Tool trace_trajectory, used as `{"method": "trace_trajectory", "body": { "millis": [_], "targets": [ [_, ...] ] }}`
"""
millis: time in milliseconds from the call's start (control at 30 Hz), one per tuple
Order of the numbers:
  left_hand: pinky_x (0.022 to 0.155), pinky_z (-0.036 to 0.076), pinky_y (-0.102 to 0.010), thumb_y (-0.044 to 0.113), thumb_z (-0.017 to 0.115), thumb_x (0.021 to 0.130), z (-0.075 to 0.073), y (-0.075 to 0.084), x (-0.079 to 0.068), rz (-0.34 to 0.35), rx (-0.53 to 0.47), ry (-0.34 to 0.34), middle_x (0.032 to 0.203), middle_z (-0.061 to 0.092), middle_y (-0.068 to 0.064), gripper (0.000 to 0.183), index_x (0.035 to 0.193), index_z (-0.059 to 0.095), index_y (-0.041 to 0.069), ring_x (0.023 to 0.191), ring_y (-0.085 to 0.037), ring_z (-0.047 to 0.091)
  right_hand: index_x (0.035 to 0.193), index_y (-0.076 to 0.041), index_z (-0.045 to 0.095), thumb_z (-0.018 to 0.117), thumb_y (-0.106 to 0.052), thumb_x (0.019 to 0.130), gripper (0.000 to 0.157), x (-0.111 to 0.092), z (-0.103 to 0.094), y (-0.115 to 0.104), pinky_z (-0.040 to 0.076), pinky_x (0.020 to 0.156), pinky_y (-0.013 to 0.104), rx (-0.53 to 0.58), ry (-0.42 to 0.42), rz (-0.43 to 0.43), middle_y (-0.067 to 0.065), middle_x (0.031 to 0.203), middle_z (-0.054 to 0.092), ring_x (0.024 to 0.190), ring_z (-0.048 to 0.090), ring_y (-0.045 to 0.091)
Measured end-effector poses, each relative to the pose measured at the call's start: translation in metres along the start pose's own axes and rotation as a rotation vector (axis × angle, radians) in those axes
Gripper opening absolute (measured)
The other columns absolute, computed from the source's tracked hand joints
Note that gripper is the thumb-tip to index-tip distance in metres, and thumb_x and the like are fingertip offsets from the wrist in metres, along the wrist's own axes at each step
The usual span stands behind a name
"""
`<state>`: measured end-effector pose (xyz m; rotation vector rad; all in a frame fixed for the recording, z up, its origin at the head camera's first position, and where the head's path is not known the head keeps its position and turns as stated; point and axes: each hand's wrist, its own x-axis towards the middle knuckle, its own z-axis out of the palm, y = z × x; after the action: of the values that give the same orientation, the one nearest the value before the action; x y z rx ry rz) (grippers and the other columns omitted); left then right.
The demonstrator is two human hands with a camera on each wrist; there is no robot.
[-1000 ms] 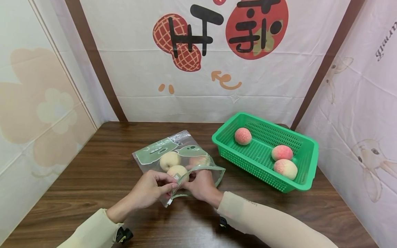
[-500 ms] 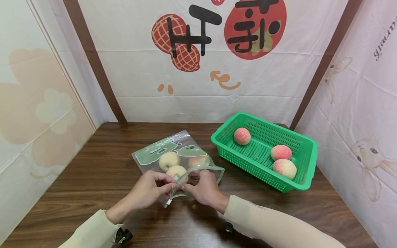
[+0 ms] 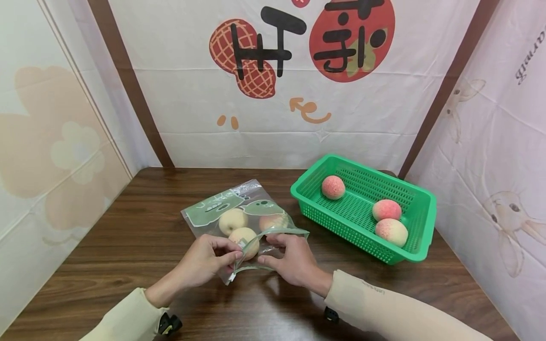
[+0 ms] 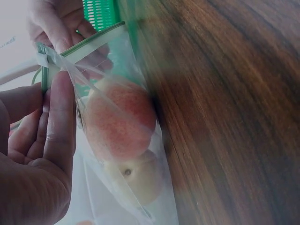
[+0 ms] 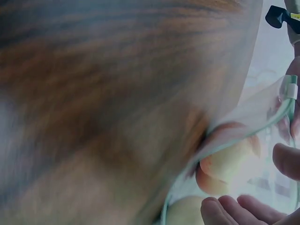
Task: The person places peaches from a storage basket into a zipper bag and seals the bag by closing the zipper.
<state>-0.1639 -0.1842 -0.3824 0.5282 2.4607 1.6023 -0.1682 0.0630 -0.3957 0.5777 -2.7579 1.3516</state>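
A clear zip bag (image 3: 212, 211) with green cartoon print lies on the table, its green-edged mouth gaping toward me. Inside are a pale peach (image 3: 232, 221), another pale peach (image 3: 243, 240) and a pinker peach (image 3: 273, 221). My left hand (image 3: 204, 263) pinches the bag's rim near the white slider (image 4: 41, 59), between thumb and fingers. At the right side of the mouth is my right hand (image 3: 294, 260); its thumb and fingers stand apart with nothing between them. In the right wrist view, its fingertips (image 5: 212, 206) are by the bag's opening, in front of the peaches.
A green perforated basket (image 3: 313, 208) stands to the right of the bag. It holds a pink peach (image 3: 333, 187) at its left end and two more peaches, one pink (image 3: 386, 210) and one paler (image 3: 391, 232), at the right. Printed cloth (image 3: 281, 142) hangs behind the wooden table (image 3: 128, 237).
My right hand has drawn back out of the bag's mouth, toward the right and nearer me, its thumb and fingers spreading. My left hand keeps its pinch on the rim; the peaches look unmoved.
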Motion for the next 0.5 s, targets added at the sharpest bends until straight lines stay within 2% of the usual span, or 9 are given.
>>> {"method": "trace_trajectory", "body": {
  "millis": [267, 500],
  "targets": [
    [0.052, 0.057, -0.030, 0.012, 0.076, 0.093, 0.000, 0.001, 0.000, 0.001, 0.004, 0.010, 0.080, 0.072, -0.006, 0.010, 0.097, 0.078, 0.002, 0.063, -0.014, 0.067, 0.112, -0.013, 0.077, 0.086, -0.030, 0.085, 0.033, -0.009, -0.020, 0.000, 0.058, 0.083, 0.036, -0.117, 0.010, -0.085, 0.001, 0.111, 0.075, 0.100, 0.071, 0.024],
    [0.050, 0.056, -0.030, 0.012, 0.076, 0.094, 0.000, 0.001, 0.000, -0.009, 0.003, 0.008, 0.079, 0.072, -0.006, 0.010, 0.097, 0.078, 0.003, 0.063, -0.015, 0.067, 0.107, -0.014, 0.077, 0.087, -0.028, 0.084, 0.029, -0.013, -0.039, -0.004, 0.057, 0.081, 0.034, -0.157, 0.037, -0.086, -0.001, 0.105, 0.076, 0.097, 0.070, 0.020]
  ]
}}
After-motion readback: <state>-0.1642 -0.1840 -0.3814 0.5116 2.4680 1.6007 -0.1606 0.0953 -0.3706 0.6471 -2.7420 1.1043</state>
